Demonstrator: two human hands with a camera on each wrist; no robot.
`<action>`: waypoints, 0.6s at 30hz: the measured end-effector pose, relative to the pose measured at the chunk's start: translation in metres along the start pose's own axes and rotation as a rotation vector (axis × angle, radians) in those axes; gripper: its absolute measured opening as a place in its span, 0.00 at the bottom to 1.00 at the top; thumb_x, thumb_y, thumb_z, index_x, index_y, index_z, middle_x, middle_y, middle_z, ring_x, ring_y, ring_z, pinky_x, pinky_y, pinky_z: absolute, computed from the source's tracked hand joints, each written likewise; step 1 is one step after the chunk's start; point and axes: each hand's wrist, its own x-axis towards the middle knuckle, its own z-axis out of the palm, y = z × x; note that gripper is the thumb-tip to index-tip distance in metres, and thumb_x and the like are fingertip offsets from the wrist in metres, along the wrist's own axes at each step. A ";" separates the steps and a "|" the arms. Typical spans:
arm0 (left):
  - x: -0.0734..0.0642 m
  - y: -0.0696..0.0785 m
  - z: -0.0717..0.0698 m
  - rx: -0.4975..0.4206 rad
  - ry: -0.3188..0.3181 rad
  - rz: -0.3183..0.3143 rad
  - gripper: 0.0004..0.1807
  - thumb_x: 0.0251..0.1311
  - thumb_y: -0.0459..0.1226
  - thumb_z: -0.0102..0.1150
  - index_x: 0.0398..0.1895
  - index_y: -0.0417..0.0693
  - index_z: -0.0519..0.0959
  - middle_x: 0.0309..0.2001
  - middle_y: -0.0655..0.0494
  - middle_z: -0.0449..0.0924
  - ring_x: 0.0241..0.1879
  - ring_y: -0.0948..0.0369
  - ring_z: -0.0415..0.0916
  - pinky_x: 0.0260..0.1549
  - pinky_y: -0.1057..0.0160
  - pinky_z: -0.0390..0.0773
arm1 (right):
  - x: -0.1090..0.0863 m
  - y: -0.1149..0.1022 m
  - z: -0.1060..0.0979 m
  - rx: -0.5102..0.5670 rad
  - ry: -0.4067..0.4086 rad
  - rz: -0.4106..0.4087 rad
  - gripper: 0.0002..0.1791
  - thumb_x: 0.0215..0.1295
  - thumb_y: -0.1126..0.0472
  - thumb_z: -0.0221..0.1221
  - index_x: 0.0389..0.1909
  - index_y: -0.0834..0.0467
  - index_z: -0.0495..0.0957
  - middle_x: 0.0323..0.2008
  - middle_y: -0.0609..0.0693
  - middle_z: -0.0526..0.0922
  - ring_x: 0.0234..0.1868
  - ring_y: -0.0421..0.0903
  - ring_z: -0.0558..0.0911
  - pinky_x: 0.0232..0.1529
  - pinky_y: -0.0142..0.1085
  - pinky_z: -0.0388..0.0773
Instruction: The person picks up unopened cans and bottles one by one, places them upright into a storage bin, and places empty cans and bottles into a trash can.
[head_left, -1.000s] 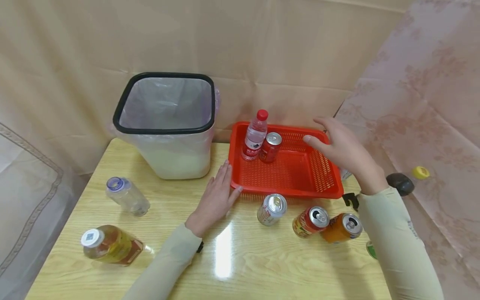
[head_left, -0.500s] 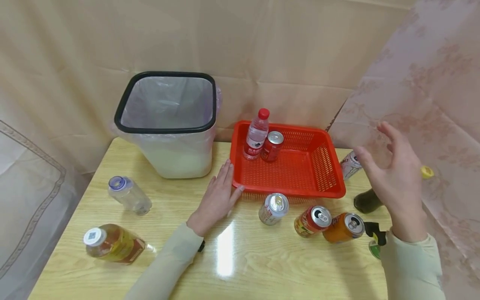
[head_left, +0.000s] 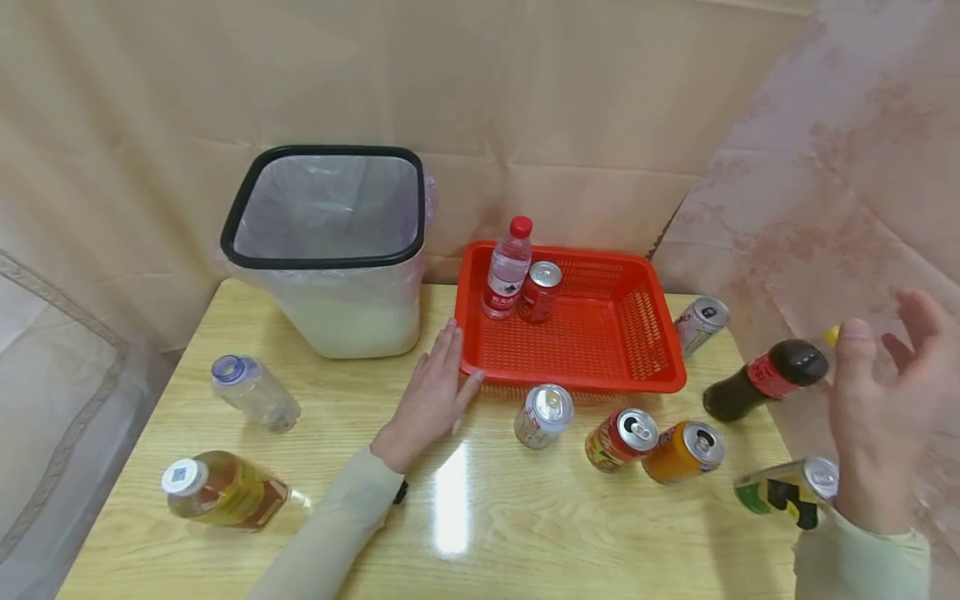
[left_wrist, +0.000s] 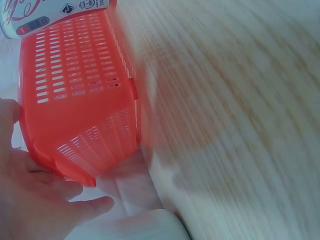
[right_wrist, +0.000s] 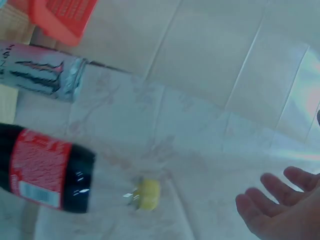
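My left hand (head_left: pixel 427 396) lies with straight fingers along the front left corner of a red plastic basket (head_left: pixel 573 384), touching its rim. Inside the basket stand a red-capped water bottle (head_left: pixel 506 275) and a red can (head_left: pixel 541 292). Off the table's right side my right hand (head_left: pixel 892 417) hovers, fingers loosely bent, holding nothing. Nearest to it are a dark cola bottle (head_left: pixel 771 379) and a green and yellow can (head_left: pixel 783 486). A clear bottle with a yellow cap (right_wrist: pixel 149 194) shows beside the cola bottle in the right wrist view.
A lined bin (head_left: pixel 352 312) with a black rim stands at the back left. Before it are an uncapped clear bottle (head_left: pixel 255 393) and a tea-coloured bottle (head_left: pixel 225 490). White (head_left: pixel 543 417), red (head_left: pixel 621 440) and orange (head_left: pixel 684 452) cans line the basket's front; a tall can (head_left: pixel 701 323) stands right.
My right hand has moved from over the basket's right end out to the right and nearer me, uncovering the cola bottle, tall can and green can. The left hand has stayed put.
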 end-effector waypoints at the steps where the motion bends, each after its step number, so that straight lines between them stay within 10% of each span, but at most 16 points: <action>1: 0.000 0.000 0.000 -0.003 0.003 -0.001 0.44 0.78 0.55 0.47 0.83 0.35 0.47 0.84 0.45 0.39 0.82 0.47 0.43 0.72 0.36 0.58 | -0.001 0.004 -0.001 -0.003 0.013 -0.005 0.32 0.74 0.49 0.58 0.76 0.50 0.65 0.74 0.42 0.66 0.75 0.41 0.63 0.75 0.32 0.55; 6: 0.000 -0.001 0.001 -0.013 0.006 0.000 0.44 0.78 0.55 0.47 0.82 0.35 0.47 0.84 0.46 0.39 0.82 0.48 0.43 0.72 0.35 0.59 | -0.004 0.026 0.003 0.069 0.082 0.064 0.38 0.71 0.50 0.58 0.78 0.54 0.61 0.78 0.46 0.60 0.78 0.42 0.57 0.76 0.32 0.49; 18: 0.001 -0.002 0.002 -0.024 0.001 -0.002 0.45 0.78 0.55 0.47 0.83 0.35 0.46 0.84 0.45 0.39 0.81 0.46 0.44 0.73 0.36 0.58 | -0.001 0.056 0.023 0.341 0.008 0.552 0.55 0.69 0.52 0.66 0.84 0.41 0.38 0.82 0.36 0.38 0.77 0.29 0.38 0.73 0.24 0.30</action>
